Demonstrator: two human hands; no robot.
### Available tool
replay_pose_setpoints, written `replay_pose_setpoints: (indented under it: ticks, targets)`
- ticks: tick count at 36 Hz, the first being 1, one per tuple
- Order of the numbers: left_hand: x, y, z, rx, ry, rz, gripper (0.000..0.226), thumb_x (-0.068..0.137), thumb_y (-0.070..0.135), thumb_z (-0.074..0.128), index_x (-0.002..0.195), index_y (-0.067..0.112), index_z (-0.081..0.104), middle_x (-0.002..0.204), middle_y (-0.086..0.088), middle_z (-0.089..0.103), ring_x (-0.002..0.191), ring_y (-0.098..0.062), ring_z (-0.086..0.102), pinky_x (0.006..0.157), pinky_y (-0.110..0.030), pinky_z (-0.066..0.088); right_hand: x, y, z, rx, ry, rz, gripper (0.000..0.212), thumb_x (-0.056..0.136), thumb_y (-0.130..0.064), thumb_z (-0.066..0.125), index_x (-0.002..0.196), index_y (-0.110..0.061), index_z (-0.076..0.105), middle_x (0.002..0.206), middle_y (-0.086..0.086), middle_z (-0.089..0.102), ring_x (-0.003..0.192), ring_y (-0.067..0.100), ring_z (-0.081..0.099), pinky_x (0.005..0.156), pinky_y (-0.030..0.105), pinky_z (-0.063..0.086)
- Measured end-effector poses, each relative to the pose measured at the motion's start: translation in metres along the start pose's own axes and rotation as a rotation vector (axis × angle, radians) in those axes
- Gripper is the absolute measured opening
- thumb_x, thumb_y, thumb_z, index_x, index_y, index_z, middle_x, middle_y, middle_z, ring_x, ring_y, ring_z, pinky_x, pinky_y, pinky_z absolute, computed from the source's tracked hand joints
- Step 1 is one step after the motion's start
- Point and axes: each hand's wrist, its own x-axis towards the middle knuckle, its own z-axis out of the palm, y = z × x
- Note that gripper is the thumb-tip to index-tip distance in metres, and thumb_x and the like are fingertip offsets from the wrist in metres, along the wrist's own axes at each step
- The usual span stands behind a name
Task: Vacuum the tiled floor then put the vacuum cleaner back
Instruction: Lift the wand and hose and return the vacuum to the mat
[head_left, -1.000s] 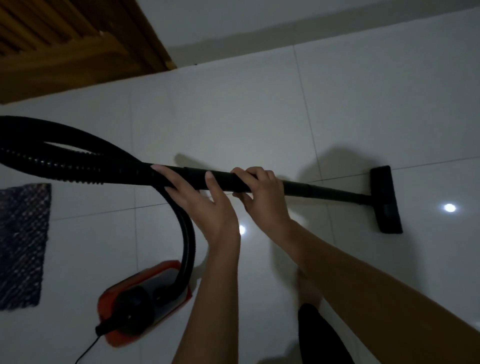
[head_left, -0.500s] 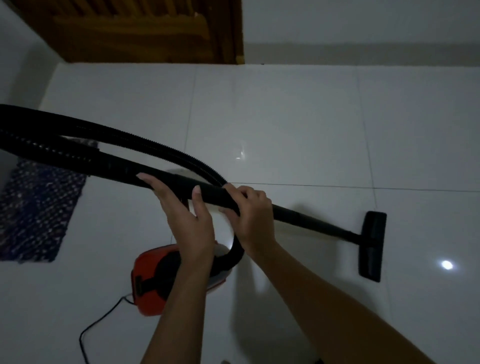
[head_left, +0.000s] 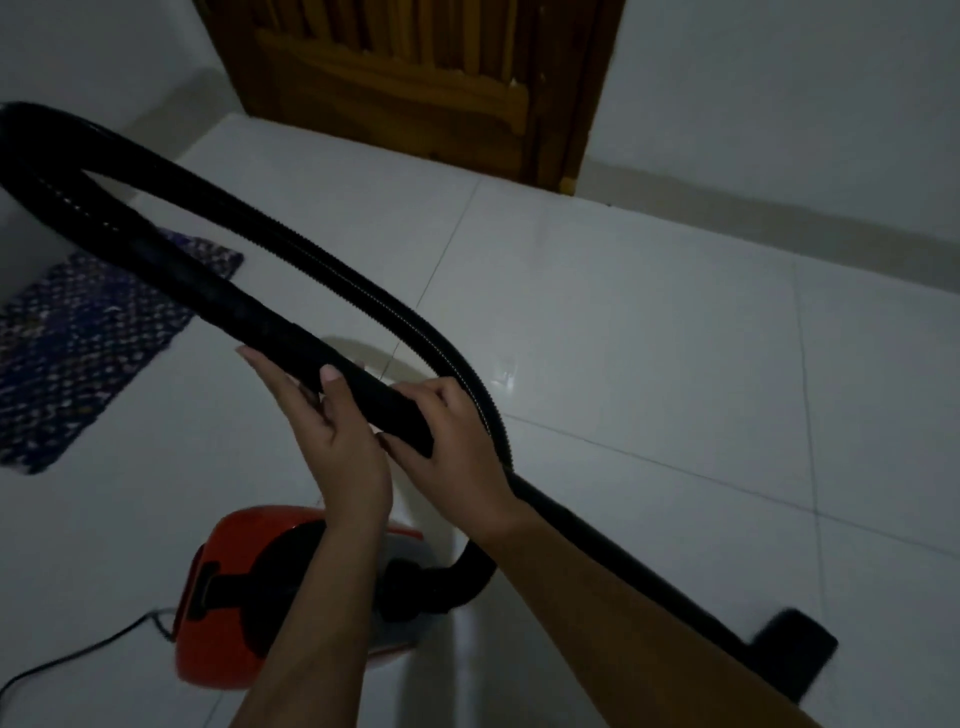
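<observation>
From my remote seat, the white tiled floor fills most of the head view, glossy and dim. A brown wooden door stands at the far wall.

The black ribbed hose arcs from the upper left down behind the hands to the vacuum cleaner, a red and black canister sitting on the tiles just below my view of the forearms. I cannot read any brand or label on it in this light.

The black wand runs diagonally from the hose loop down to the right. Its floor nozzle rests on the tiles at the lower right, blurred.

A blue speckled mat lies on the floor at the left, well apart from the canister.

The 2 hands sit side by side on the wand. The right hand has its fingers wrapped over the top, grasping it. The left hand holds the wand between a thumb laid on it and a straight forefinger beneath.

A black cord trails left from the canister.
</observation>
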Motion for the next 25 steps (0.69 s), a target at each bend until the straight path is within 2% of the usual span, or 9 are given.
replay_pose_setpoints:
  ticks: [3,5,10,12,14,17,20,23,25]
  targets:
    - [0.014,-0.016,0.004,-0.044,-0.048,0.074,0.067,0.097,0.04,0.043,0.149,0.04,0.002,0.158,-0.005,0.023,0.142,-0.018,0.031,0.116,-0.048,0.029,0.009,0.022,0.0,-0.028,-0.046,-0.088,0.051,0.091,-0.029,0.061,0.137,-0.01,0.049,0.121,0.01,0.053,0.113,0.023,0.051,0.097,0.036,0.045]
    - [0.021,-0.024,0.007,-0.055,-0.063,0.115,0.067,0.096,0.039,0.044,0.149,0.041,0.003,0.159,-0.005,0.021,0.143,-0.021,0.029,0.117,-0.048,0.028,0.013,0.034,-0.003,-0.026,-0.098,-0.155,0.054,0.093,-0.026,0.058,0.142,-0.01,0.043,0.127,0.01,0.05,0.117,0.022,0.047,0.102,0.032,0.04]
    - [0.035,-0.041,0.008,-0.051,-0.064,0.188,0.061,0.086,0.058,0.048,0.131,0.072,0.01,0.157,-0.016,0.022,0.144,-0.032,0.023,0.116,-0.053,0.025,0.019,0.057,-0.005,0.007,-0.166,-0.294,0.056,0.096,-0.023,0.054,0.148,-0.012,0.033,0.133,0.007,0.045,0.121,0.016,0.044,0.101,0.019,0.032]
    - [0.035,-0.044,0.009,-0.069,-0.083,0.173,0.063,0.085,0.059,0.049,0.132,0.069,0.01,0.157,-0.014,0.022,0.144,-0.029,0.025,0.116,-0.052,0.026,0.023,0.064,-0.003,0.026,-0.186,-0.321,0.057,0.097,-0.023,0.053,0.148,-0.01,0.032,0.135,0.008,0.044,0.121,0.015,0.045,0.1,0.017,0.032]
    - [0.034,-0.045,0.01,-0.09,-0.127,0.152,0.067,0.091,0.047,0.05,0.141,0.058,0.005,0.157,-0.009,0.025,0.141,-0.024,0.032,0.115,-0.049,0.029,0.026,0.068,-0.002,0.048,-0.214,-0.324,0.056,0.097,-0.022,0.053,0.148,-0.009,0.032,0.135,0.007,0.044,0.12,0.013,0.045,0.099,0.013,0.032]
    - [0.029,-0.046,0.01,-0.07,-0.184,0.125,0.075,0.098,0.022,0.05,0.149,0.041,-0.003,0.152,-0.008,0.033,0.13,-0.019,0.045,0.112,-0.045,0.037,0.028,0.073,-0.005,0.154,-0.262,-0.266,0.05,0.098,-0.02,0.053,0.145,-0.011,0.038,0.132,0.0,0.048,0.119,0.005,0.046,0.098,0.006,0.033]
    - [0.023,-0.041,0.008,-0.053,-0.185,0.088,0.078,0.097,0.015,0.051,0.15,0.037,-0.002,0.145,-0.013,0.042,0.116,-0.017,0.055,0.108,-0.043,0.042,0.026,0.081,-0.014,0.393,-0.234,-0.119,0.033,0.099,-0.021,0.048,0.132,-0.02,0.056,0.123,-0.006,0.06,0.115,0.003,0.054,0.098,0.008,0.038]
    - [0.018,-0.037,0.004,-0.047,-0.183,0.073,0.079,0.096,0.013,0.052,0.15,0.039,-0.001,0.15,-0.014,0.036,0.124,-0.02,0.052,0.11,-0.047,0.039,0.027,0.096,-0.018,0.543,-0.168,0.044,0.024,0.1,-0.024,0.045,0.119,-0.032,0.058,0.117,-0.005,0.065,0.115,0.009,0.059,0.1,0.021,0.044]
    - [0.016,-0.037,0.0,-0.045,-0.195,0.079,0.079,0.096,0.013,0.052,0.15,0.04,0.0,0.153,-0.014,0.031,0.129,-0.022,0.049,0.11,-0.048,0.038,0.029,0.105,-0.017,0.475,-0.145,0.129,0.025,0.099,-0.023,0.049,0.122,-0.032,0.056,0.124,-0.001,0.061,0.121,0.013,0.055,0.098,0.017,0.043]
